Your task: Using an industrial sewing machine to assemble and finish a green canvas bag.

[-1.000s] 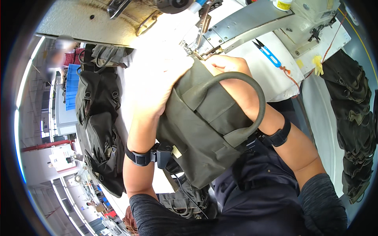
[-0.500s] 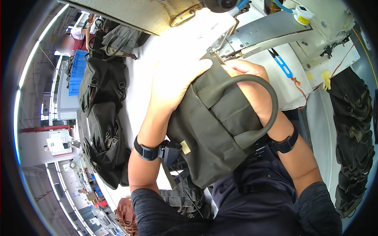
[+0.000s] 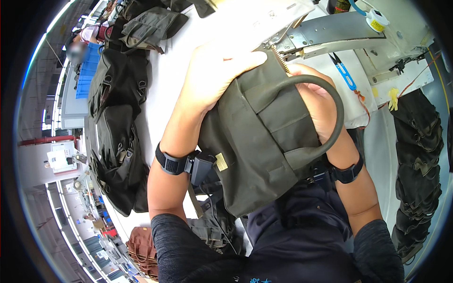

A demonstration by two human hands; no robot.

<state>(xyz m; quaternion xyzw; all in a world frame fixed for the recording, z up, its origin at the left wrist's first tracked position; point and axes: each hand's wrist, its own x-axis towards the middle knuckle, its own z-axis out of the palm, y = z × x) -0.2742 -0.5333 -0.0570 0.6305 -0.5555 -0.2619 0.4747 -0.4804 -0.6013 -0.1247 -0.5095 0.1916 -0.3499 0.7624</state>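
A dark olive handbag (image 3: 264, 146) hangs tilted between my two hands, in front of the sewing machine arm (image 3: 330, 35). My left hand (image 3: 214, 75) is closed on the bag's upper left edge, its thumb lying across the top. At the upper right edge, my right hand (image 3: 318, 94) grips the bag beside a metal zipper (image 3: 282, 60), with its fingers curled and partly hidden. A rounded carry handle (image 3: 337, 118) loops over my right wrist area. The zipper end of the bag lies close to the machine's metal plate. A small pale tag (image 3: 221, 162) shows low on the bag's side.
Blue thread snips (image 3: 344, 73) lie right of the bag on the machine table. Dark bags (image 3: 118, 75) line the left side, and a brown bag (image 3: 141, 247) sits lower left. More dark bags (image 3: 417, 165) are stacked at right. A person (image 3: 89, 35) stands far left.
My view has shifted, so the bright machine head at the top has mostly left the picture. Both hands keep their grip on the handbag, which sits slightly farther right in view.
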